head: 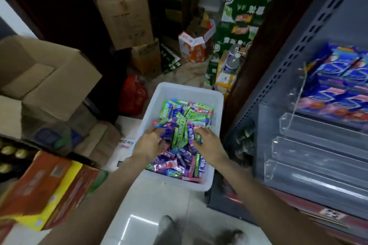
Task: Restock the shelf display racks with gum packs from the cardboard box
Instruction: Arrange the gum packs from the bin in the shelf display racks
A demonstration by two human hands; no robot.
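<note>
both hands (151,145) in gum packs (180,137), white bin (179,90)

A shop's stock corner: a metal shelf (310,32) with clear racks (318,145) of gum, stacked cartons (123,6), drink cases (239,26) and a bin (179,91) of gum packs (179,135) on the floor.

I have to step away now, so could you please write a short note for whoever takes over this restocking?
Left hand: in the white bin, fingers curled into the gum packs.
Right hand: also in the bin, pinching a small pack.
Gum is a mixed heap of green, purple and red packs.
Done: the upper shelf on the right holds blue packs.
Left: the clear trays below look empty; fill them from the bin.
</note>
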